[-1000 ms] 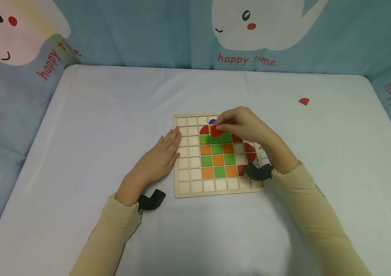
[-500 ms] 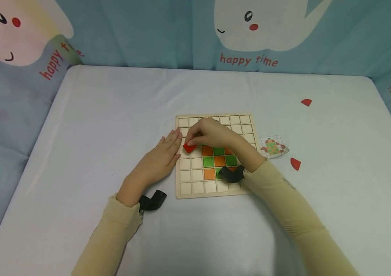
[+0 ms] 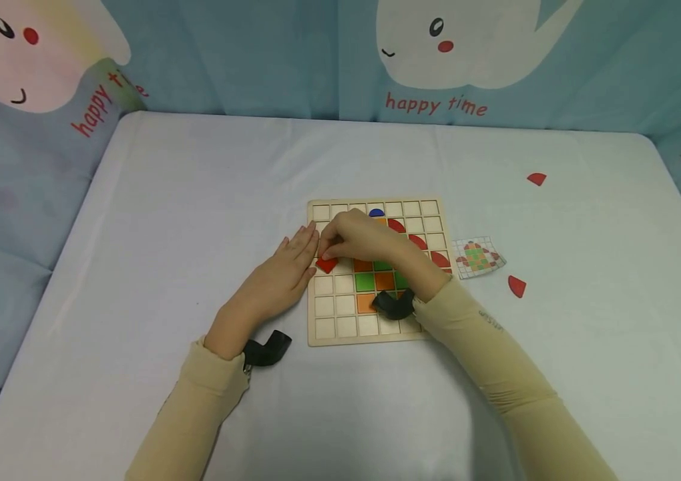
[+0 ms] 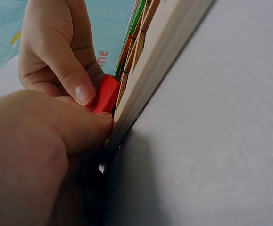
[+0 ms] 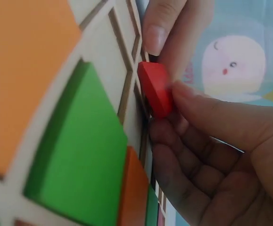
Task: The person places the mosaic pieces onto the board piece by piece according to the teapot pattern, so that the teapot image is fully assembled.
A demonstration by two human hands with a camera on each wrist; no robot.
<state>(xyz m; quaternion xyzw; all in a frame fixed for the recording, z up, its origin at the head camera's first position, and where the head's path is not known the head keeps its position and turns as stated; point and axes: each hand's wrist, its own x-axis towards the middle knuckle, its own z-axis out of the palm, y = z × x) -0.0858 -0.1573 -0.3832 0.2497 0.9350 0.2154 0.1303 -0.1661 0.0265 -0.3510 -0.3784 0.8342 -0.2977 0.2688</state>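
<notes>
My right hand pinches a small red quarter-round piece between thumb and fingers, over the left columns of a wooden grid board. In the right wrist view the piece is tilted against the grid. Along the board's left edge lies my left hand, fingers straight, its thumb close to the red piece. Green tiles and orange tiles fill the middle cells. A blue half-round piece is at the top, and red rounded pieces step down the right. My right hand and wrist cover part of the pattern.
A printed pattern card lies just right of the board. Two loose red quarter-rounds lie on the white table, a nearer piece and a farther piece. A black wrist attachment overhangs the board's lower cells.
My right hand has carried the red piece from the board's upper middle to its left side, uncovering the card and a loose red piece. My left hand stays at the edge.
</notes>
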